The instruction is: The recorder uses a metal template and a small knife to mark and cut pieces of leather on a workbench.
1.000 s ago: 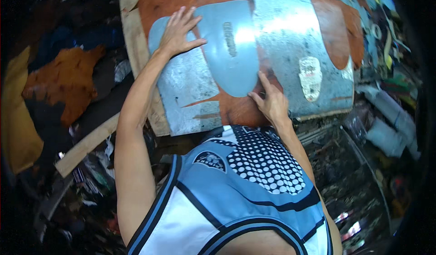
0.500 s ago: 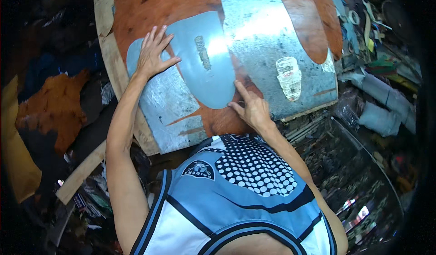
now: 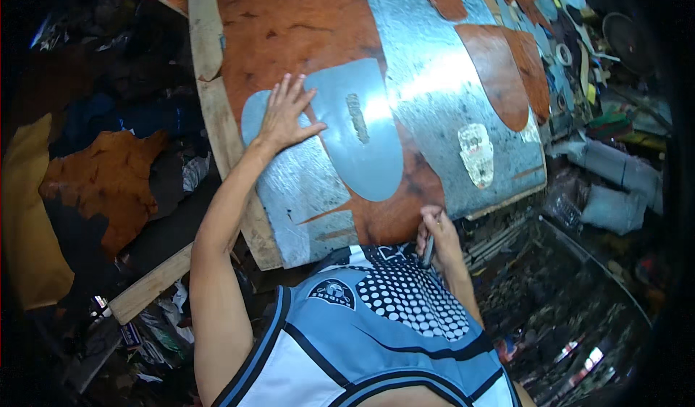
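Note:
My left hand [image 3: 284, 121] lies with spread fingers across a smooth grey template [image 3: 373, 162], pressing it against reddish-brown leather [image 3: 304, 27]. The template has a rounded lower end and a rough, narrow strip in its middle. Close to my body, at the near edge of the leather, my right hand [image 3: 445, 242] is closed around a slim metallic tool [image 3: 428, 250]. Its kind cannot be made out, since the fingers cover part of it.
A scuffed metal sheet [image 3: 427, 110] covers the board under the leather. A rounded brown leather piece [image 3: 498, 74] lies on its right side. A wooden beam [image 3: 152, 284] and scraps surround the board. Wrapped bundles [image 3: 612, 208] sit at right.
My right hand has left the template's lower edge, drawn back towards my body, and now holds a slim metallic tool. My left hand stays on the template. The view has shifted.

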A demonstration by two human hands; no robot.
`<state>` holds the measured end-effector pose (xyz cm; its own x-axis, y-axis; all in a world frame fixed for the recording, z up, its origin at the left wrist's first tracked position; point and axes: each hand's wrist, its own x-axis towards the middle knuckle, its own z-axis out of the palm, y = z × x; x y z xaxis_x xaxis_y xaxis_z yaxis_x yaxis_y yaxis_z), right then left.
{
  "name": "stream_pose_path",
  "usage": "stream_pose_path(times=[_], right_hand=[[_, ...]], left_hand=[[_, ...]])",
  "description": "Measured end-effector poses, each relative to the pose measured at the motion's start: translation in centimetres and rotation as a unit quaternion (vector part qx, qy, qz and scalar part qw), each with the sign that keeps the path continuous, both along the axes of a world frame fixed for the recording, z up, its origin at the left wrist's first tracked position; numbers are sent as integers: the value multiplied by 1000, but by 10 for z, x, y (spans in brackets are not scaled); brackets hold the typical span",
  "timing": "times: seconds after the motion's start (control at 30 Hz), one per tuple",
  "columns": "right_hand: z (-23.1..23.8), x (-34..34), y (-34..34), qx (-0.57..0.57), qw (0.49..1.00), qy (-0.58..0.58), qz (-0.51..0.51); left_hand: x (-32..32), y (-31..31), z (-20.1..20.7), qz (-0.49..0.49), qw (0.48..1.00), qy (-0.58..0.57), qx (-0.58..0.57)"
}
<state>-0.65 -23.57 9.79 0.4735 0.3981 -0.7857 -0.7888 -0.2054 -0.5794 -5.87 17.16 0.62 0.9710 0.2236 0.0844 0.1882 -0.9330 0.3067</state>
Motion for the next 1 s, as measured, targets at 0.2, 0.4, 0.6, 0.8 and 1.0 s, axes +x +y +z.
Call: stream_pose_path(times=[0.2,0.4,0.6,0.8,1.0], right_hand=[[10,-26,15,-35,987,-62,146],[-6,14,139,17,715,-537,447],[-57,47,270,-19,652,-657,379],[-81,51,299,-102,661,-647,366],[-77,46,306,-139,639,-665,360]], left_hand=[[11,-9,7,-159,987,5,20],[83,5,70,-101,933,310,-156],[131,21,58,-42,868,398,-294],[131,18,78,-87,836,464,-282],[144,18,81,-56,803,540,-245]])
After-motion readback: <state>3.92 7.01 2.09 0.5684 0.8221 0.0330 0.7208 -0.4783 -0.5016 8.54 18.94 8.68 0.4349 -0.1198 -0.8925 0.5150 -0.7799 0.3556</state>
